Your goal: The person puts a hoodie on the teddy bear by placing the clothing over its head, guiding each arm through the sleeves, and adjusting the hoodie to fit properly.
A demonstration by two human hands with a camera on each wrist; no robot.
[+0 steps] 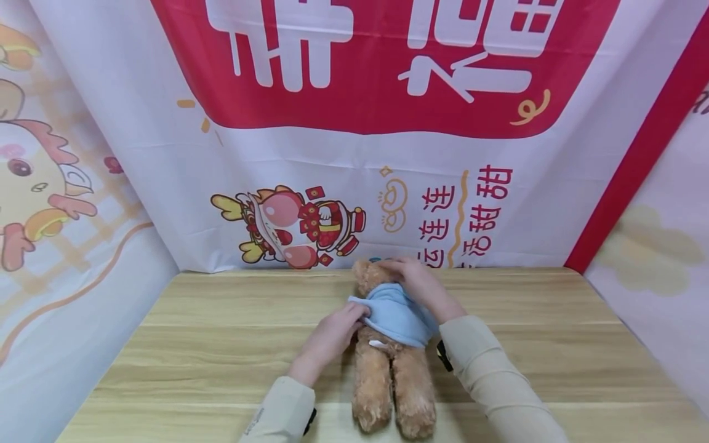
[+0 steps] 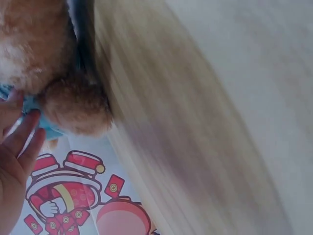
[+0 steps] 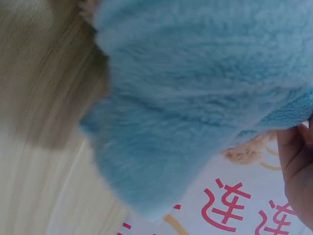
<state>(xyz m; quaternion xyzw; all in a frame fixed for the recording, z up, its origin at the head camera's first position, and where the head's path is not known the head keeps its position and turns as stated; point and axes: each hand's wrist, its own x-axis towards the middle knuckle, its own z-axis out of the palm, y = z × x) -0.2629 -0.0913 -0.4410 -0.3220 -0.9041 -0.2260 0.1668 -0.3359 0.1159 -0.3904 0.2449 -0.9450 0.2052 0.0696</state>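
Observation:
A brown teddy bear [image 1: 372, 387] in a blue sweater [image 1: 396, 314] lies on the table, its head away from me and its legs toward me. On its left side my left hand [image 1: 332, 335] pinches the sweater's edge, which is lifted out to a corner. The left wrist view has the fingers [image 2: 24, 134] on the blue cloth beside the furry arm. My right hand [image 1: 419, 284] reaches over the bear's head and neck, its fingers curled at the collar. In the right wrist view the sweater [image 3: 195, 88] fills the middle, with the right hand [image 3: 297, 171] at its edge.
The wooden table [image 1: 232, 344] ends against a white and red printed cloth [image 1: 365, 147] just behind the bear's head. Printed cloths also hang on the left [image 1: 61, 184] and right [image 1: 659, 234]. A small white tag [image 1: 379, 344] shows below the sweater.

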